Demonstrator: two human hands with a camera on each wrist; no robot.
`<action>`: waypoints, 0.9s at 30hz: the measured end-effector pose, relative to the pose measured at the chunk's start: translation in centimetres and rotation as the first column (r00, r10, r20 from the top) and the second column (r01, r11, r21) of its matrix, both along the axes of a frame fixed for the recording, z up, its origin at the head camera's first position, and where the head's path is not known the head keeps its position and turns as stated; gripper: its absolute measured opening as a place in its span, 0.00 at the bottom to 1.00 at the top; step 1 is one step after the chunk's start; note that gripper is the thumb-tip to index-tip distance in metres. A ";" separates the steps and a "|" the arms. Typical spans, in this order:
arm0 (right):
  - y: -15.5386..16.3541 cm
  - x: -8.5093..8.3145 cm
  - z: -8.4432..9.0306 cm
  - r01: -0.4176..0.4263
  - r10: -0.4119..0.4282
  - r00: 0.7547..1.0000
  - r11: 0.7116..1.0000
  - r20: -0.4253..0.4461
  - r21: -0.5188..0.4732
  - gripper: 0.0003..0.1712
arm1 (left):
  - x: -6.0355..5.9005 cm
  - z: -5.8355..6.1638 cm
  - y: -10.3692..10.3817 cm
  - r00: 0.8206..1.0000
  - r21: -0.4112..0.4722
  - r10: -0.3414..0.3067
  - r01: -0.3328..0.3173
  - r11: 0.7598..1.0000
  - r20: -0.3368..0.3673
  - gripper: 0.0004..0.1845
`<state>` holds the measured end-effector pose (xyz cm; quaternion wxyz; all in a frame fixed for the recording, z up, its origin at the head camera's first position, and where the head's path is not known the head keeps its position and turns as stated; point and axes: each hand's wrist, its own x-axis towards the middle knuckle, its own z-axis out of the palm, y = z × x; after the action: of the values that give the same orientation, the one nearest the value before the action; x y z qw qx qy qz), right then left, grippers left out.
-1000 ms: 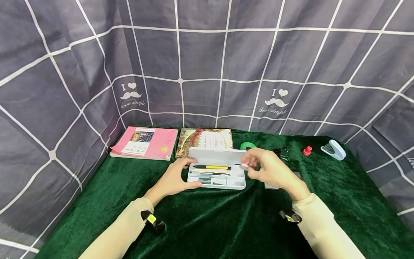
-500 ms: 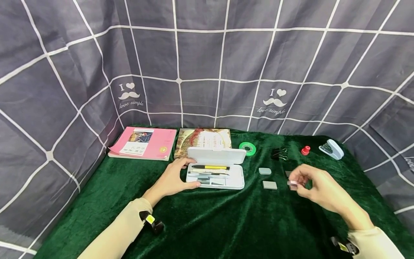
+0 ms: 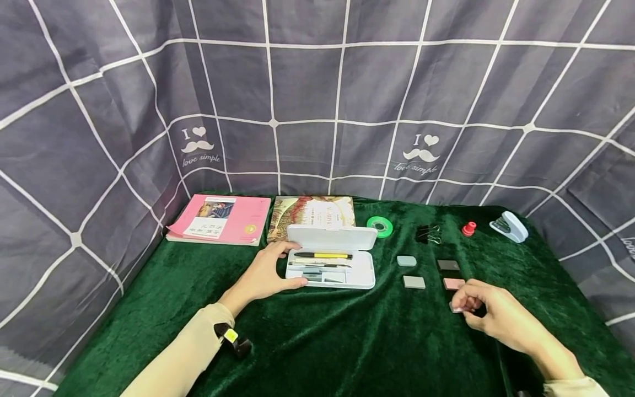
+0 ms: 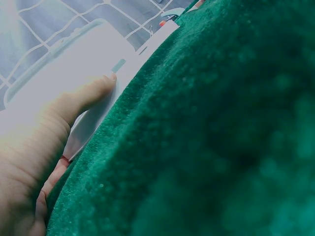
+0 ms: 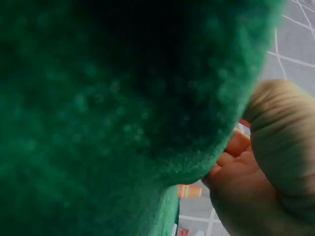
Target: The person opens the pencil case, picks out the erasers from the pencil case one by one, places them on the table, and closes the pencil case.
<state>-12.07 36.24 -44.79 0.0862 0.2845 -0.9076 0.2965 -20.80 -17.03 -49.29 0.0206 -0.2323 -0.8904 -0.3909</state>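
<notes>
A dark green velvet cloth (image 3: 317, 342) covers the table, and a grey curtain with a white grid pattern (image 3: 317, 94) closes it in on the far side and both flanks. At the far left corner of the cloth lies a pink softcover book (image 3: 220, 219), and just beside it to the right a second book with a brown and cream illustrated cover (image 3: 311, 212). Against that book's near edge sits an open white plastic pencil case (image 3: 331, 261), its lid tipped back, holding a yellow and black pen (image 3: 323, 256) and other thin tools too small to tell apart. The left hand (image 3: 265, 274) holds the case's left end, fingers spread along its side and thumb lying on the near rim; the left wrist view shows the thumb pressed flat on the white shell. The right hand (image 3: 488, 314) rests on the cloth toward the near right edge, fingers curled down; whether they grip anything cannot be told. Just beyond its fingertips lies a small pink rectangular eraser (image 3: 453, 283), apart from them, with a dark grey eraser (image 3: 448, 265) behind it and two pale grey erasers (image 3: 414, 282) to the left. Along the far edge stand a white stapler (image 3: 509, 226), a green tape roll (image 3: 380, 226), black binder clips (image 3: 429, 235) and a small red stamp (image 3: 468, 228).
</notes>
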 end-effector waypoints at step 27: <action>-11.6 -5.2 5.3 -0.160 0.164 0.986 0.978 0.019 -0.135 0.23 | 0.2 0.3 0.1 1.000 0.004 0.005 -0.006 1.000 0.021 0.43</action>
<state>-17.27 24.61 -39.45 0.0668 0.3468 -0.8607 0.3668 -20.65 -16.90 -48.99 0.0127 -0.2256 -0.8904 -0.3952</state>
